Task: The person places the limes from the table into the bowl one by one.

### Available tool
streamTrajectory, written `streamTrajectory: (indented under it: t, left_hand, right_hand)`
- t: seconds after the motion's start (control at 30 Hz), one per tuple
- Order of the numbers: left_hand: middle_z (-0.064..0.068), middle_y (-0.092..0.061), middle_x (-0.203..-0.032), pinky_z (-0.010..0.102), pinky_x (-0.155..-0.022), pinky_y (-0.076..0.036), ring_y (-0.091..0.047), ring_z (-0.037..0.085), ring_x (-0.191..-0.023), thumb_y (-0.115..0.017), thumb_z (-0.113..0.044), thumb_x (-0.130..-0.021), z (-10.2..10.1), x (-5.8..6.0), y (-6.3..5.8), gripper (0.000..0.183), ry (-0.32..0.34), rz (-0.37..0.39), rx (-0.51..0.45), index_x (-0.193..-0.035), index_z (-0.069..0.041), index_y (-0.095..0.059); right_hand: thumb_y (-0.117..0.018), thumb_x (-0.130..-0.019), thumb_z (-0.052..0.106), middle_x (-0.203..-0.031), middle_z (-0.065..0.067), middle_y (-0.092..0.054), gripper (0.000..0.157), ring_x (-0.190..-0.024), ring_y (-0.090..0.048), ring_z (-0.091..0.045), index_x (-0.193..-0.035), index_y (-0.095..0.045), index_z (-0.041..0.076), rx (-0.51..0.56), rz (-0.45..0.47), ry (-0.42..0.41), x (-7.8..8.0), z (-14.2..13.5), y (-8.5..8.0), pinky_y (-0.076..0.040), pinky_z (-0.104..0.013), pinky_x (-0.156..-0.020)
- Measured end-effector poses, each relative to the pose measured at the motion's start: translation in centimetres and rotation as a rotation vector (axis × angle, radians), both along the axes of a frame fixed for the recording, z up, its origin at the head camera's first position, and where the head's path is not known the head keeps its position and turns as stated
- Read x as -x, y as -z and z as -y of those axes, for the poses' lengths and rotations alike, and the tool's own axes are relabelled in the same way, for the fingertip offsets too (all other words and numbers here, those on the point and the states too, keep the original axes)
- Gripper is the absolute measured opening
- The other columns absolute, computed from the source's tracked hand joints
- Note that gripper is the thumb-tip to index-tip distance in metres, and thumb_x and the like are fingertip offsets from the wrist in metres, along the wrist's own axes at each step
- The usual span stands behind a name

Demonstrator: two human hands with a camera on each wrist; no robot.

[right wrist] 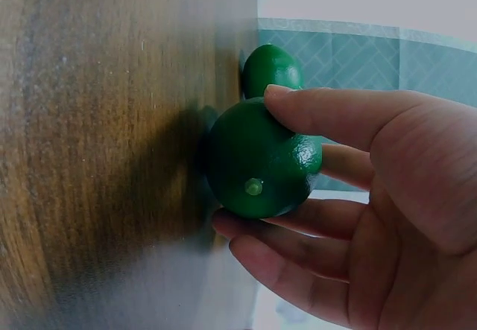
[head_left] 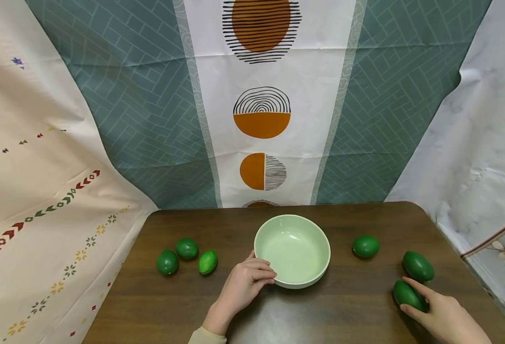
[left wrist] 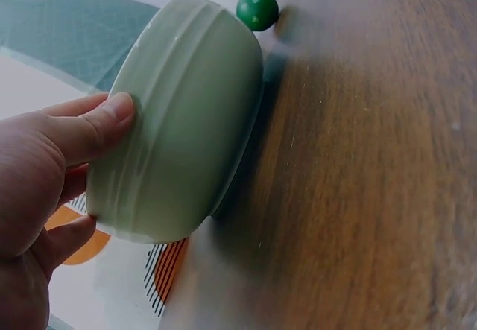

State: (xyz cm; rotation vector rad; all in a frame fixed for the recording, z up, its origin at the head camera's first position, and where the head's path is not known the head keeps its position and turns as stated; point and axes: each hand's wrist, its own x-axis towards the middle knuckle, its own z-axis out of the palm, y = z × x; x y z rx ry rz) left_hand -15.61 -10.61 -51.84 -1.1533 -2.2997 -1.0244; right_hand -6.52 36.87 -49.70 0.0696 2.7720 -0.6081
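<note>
A pale green bowl (head_left: 293, 253) stands upright on the wooden table, with nothing in it. My left hand (head_left: 247, 282) grips its near-left rim; in the left wrist view the thumb lies against the bowl's outer wall (left wrist: 190, 121) and other fingers are at the rim. At the right side, my right hand (head_left: 445, 310) holds a dark green lime (head_left: 409, 296) between thumb and fingers. The wrist view shows that lime (right wrist: 261, 162) with its stem end towards the camera, at or very near the tabletop. Just behind it lies another dark lime (head_left: 418, 266).
Right of the bowl sits one more dark lime (head_left: 366, 247). To the left are two dark limes (head_left: 167, 262) (head_left: 187, 249) and a smaller, brighter one (head_left: 208, 262). Patterned cloths (head_left: 149, 119) hang behind and beside the table (head_left: 321, 320).
</note>
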Motion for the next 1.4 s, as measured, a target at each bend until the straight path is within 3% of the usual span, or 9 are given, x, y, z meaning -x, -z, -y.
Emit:
streamTrajectory:
  t: [0.77, 1.0, 1.4]
  left_hand:
    - [-0.011, -0.078, -0.098, 0.061, -0.114, -0.046, -0.072, 0.008, -0.105, -0.092, -0.009, -0.082, 0.1, 0.1, 0.0, 0.015, -0.003, 0.024, -0.007, -0.095, -0.015, -0.087]
    - [-0.011, -0.078, -0.097, 0.061, -0.114, -0.046, -0.072, 0.008, -0.104, -0.092, -0.008, -0.082, 0.1, 0.1, 0.1, 0.015, -0.003, 0.036, -0.021, -0.094, -0.015, -0.087]
    - [-0.009, -0.078, -0.097, 0.065, -0.112, -0.046, -0.072, 0.008, -0.103, -0.092, -0.007, -0.082, -0.1, -0.1, -0.1, 0.014, 0.0, 0.059, -0.026, -0.094, -0.013, -0.086]
  right_hand:
    - [-0.077, -0.096, 0.054, -0.113, -0.029, -0.072, 0.088, -0.089, -0.072, -0.033, -0.156, -0.048, -0.002, 0.023, -0.019, 0.023, 0.4, 0.6, -0.4, -0.059, -0.054, -0.069]
    - [-0.076, -0.097, 0.054, -0.106, -0.018, -0.075, 0.083, -0.085, -0.071, -0.026, -0.156, -0.05, 0.002, 0.044, -0.082, 0.017, 0.4, 1.7, -1.4, -0.058, -0.048, -0.066]
    - [-0.075, -0.097, 0.057, -0.113, -0.022, -0.075, 0.082, -0.093, -0.074, -0.029, -0.156, -0.054, 0.006, 0.08, -0.172, 0.014, 0.7, 3.2, -2.1, -0.06, -0.051, -0.07]
